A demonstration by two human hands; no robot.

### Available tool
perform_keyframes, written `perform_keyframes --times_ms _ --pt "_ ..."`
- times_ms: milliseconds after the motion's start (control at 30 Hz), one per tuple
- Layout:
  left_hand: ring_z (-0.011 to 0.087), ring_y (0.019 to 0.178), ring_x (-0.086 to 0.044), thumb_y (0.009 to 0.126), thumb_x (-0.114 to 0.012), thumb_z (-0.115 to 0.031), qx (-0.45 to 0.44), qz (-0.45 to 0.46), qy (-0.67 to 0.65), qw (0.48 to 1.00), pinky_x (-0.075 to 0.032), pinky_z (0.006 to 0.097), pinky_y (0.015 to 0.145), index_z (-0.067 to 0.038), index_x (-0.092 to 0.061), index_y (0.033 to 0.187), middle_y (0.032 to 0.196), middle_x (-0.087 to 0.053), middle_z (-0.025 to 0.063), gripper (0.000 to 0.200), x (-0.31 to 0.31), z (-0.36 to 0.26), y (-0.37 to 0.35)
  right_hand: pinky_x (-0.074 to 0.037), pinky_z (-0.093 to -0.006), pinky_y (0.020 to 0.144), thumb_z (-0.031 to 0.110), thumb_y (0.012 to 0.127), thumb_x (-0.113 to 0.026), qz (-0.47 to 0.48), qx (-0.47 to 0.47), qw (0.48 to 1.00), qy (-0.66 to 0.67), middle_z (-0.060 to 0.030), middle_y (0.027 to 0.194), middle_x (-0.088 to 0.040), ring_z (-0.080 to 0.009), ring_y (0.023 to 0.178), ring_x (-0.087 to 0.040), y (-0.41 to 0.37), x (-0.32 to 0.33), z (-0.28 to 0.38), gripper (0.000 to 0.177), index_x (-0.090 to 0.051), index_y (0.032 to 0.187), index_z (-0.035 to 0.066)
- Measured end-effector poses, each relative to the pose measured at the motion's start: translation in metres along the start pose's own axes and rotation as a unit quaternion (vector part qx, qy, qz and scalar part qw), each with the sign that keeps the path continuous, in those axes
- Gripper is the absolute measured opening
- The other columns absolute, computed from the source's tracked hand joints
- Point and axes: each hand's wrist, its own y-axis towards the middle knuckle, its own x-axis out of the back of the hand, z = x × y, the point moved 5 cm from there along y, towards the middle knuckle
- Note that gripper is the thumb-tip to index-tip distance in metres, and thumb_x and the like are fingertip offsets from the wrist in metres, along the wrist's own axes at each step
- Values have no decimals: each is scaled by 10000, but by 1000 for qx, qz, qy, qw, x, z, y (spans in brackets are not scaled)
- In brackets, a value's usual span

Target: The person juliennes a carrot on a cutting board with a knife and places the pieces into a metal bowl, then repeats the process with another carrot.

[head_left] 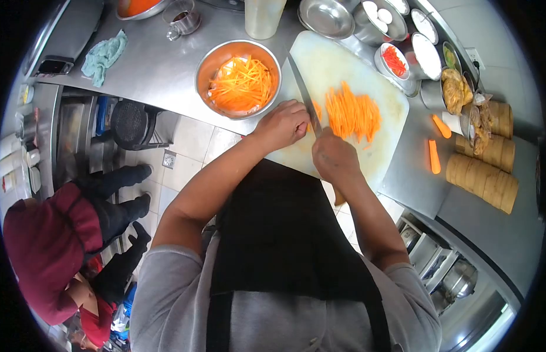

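My right hand (335, 157) is wrapped round the handle of a long kitchen knife (301, 84). The blade points away from me over the white cutting board (385, 154). Left of the blade, my left hand (280, 125) has its fingers curled on the board. A bit of orange carrot (310, 127) shows at its fingertips, mostly hidden by the hand. Right of the knife lies a spread of carrot strips (354, 114). Beyond my left hand, a steel bowl (201, 83) holds more carrot strips (242, 85).
Carrot pieces (434, 156) lie right of the board, beside stacked bamboo steamers (483, 180). Steel bowls (327, 16) and a small bowl of red strips (394, 61) stand behind it. A green cloth (104, 57) lies at left. Another person (56, 246) is at lower left.
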Motion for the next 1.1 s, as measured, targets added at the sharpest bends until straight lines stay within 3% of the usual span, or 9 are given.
perform_keyframes --times_ms 100,200,333,600,833,933,1000,1100 --pt "290 858 -575 749 -654 -11 -2 -17 -3 1000 -504 397 770 -52 -590 765 827 -565 71 77 0 -1 -2 -559 -525 769 199 973 -488 40 -57 998 5 -263 817 -692 -433 801 -708 -13 -12 -3 242 -533 968 -38" --pt "293 862 -595 747 -691 12 -6 -5 -1 1000 -504 388 799 -39 -591 802 843 -592 89 125 1 0 -3 -556 -519 778 207 974 -483 -16 -42 999 30 -280 823 -685 -442 827 -700 10 -31 -2 255 -538 975 -42" --pt "287 878 -586 761 -653 -15 -7 11 -10 1000 -506 400 788 -48 -587 789 839 -573 80 79 -1 1 -1 -552 -518 777 207 969 -482 -36 -5 998 50 -291 830 -683 -458 831 -692 29 -8 -1 263 -535 980 -50" --pt "292 834 -592 735 -692 25 9 -10 -17 1000 -503 382 776 -44 -573 788 817 -586 90 148 3 0 -1 -555 -512 766 199 961 -496 6 -9 1000 29 -285 815 -683 -453 810 -695 -9 -2 -3 242 -542 949 -39" --pt "292 811 -592 719 -694 29 -11 -15 -22 1000 -501 385 752 -47 -565 784 798 -597 82 162 1 2 1 -556 -508 764 227 973 -502 -25 -49 998 25 -272 813 -689 -437 810 -704 24 -30 -6 262 -548 943 -29" --pt "293 818 -592 715 -690 37 -12 -6 -15 1000 -499 388 765 -46 -564 780 804 -597 82 164 -1 -1 2 -531 -534 726 197 966 -499 -56 -20 996 67 -273 784 -664 -461 771 -669 28 -21 -14 228 -527 955 -29" --pt "294 821 -592 716 -687 42 -8 -13 -11 1000 -497 391 773 -46 -564 777 802 -592 83 163 0 0 1 -547 -524 782 204 967 -486 -47 37 995 75 -287 820 -684 -443 833 -699 20 -13 -13 247 -556 954 -33" --pt "285 835 -572 751 -657 -10 1 -6 -16 1000 -494 395 767 -53 -572 759 797 -568 76 95 0 0 0 -548 -527 773 187 960 -479 -7 2 999 35 -293 822 -682 -450 815 -695 1 3 -5 235 -555 957 -35"
